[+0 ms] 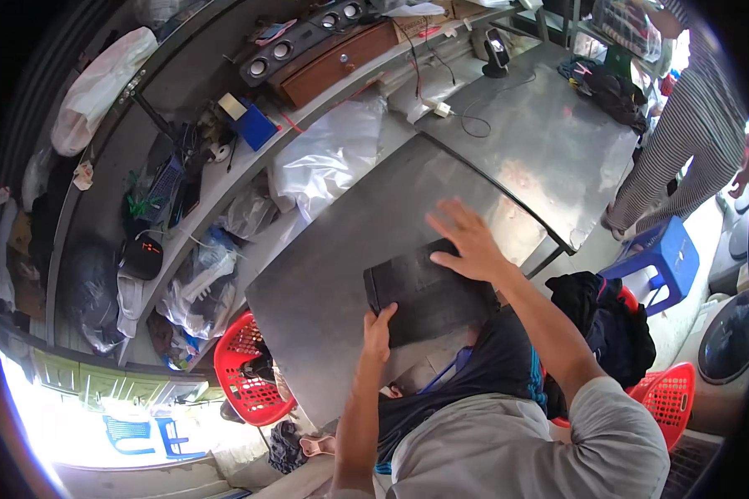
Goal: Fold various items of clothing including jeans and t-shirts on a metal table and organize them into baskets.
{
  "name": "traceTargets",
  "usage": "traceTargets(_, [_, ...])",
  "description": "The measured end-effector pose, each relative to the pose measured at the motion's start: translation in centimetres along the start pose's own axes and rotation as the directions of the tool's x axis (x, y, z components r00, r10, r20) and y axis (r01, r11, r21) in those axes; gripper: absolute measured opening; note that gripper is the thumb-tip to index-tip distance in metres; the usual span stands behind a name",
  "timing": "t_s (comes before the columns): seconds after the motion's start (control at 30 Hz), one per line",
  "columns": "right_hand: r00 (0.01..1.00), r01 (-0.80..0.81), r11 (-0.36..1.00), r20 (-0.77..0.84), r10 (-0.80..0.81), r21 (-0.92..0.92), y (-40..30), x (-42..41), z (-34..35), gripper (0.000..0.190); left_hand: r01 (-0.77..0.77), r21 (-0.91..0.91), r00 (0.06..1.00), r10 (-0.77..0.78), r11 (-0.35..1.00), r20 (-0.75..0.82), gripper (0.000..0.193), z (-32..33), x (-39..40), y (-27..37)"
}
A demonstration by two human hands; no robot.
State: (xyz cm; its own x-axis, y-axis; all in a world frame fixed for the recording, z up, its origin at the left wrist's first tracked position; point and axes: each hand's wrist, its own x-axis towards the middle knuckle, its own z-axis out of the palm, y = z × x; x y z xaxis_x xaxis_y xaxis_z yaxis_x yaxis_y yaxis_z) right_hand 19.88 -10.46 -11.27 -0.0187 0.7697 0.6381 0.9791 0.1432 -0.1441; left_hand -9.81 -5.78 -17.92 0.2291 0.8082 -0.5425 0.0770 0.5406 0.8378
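A black rectangular bundle [434, 293], seemingly folded cloth, lies at the near edge of the grey metal table [324, 274] in front of me. My left hand [379, 330] grips its left near corner, with the thumb on top and the other fingers partly hidden. Over the bundle's far right part is my right hand [471, 243], flat, fingers spread and slightly blurred. Its thumb lies at the dark surface; whether the palm touches it I cannot tell.
Red plastic baskets [253, 374] stand left, and another [668, 399] right beside dark clothes [599, 330]. A blue stool [655, 262] and a standing person [686, 137] are at the right. Shelves hold a speaker [299, 43] and plastic bags [331, 150]. A cable [474, 125] crosses the far tabletop.
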Motion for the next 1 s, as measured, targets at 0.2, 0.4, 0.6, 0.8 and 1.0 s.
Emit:
traceTargets(0.2, [0.516, -0.585, 0.804, 0.715, 0.471, -0.108, -1.1, -1.7, -0.8, 0.079, -0.609, 0.216, 0.733, 0.645, 0.764, -0.216, 0.075, 0.3, -0.3, -1.5])
traceTargets(0.4, [0.622, -0.776, 0.573, 0.172, 0.764, 0.265, -6.4, -11.5, -2.7, 0.062, 0.029, -0.408, 0.999, -0.01, 0.913, 0.048, 0.076, 4.9, -9.5, -3.2])
traceTargets(0.6, [0.062, -0.593, -0.638, 0.817, 0.573, 0.492, -3.4, -13.7, -5.4, 0.06, 0.264, -0.301, 0.957, -0.21, 0.916, 0.2, 0.064, 9.7, -6.2, -1.3])
traceTargets(0.8, [0.532, -0.599, -0.053, 0.447, 0.719, 0.799, 11.5, -0.7, -11.1, 0.06, -0.244, -0.361, 0.867, 0.369, 0.9, 0.335, 0.069, 23.2, 0.3, 12.0])
traceTargets(1.0, [0.557, -0.652, 0.188, 0.296, 0.776, 0.735, 30.3, 6.2, -8.7, 0.072, -0.181, -0.427, 0.759, 0.401, 0.886, 0.512, 0.071, 37.9, 15.5, 16.2])
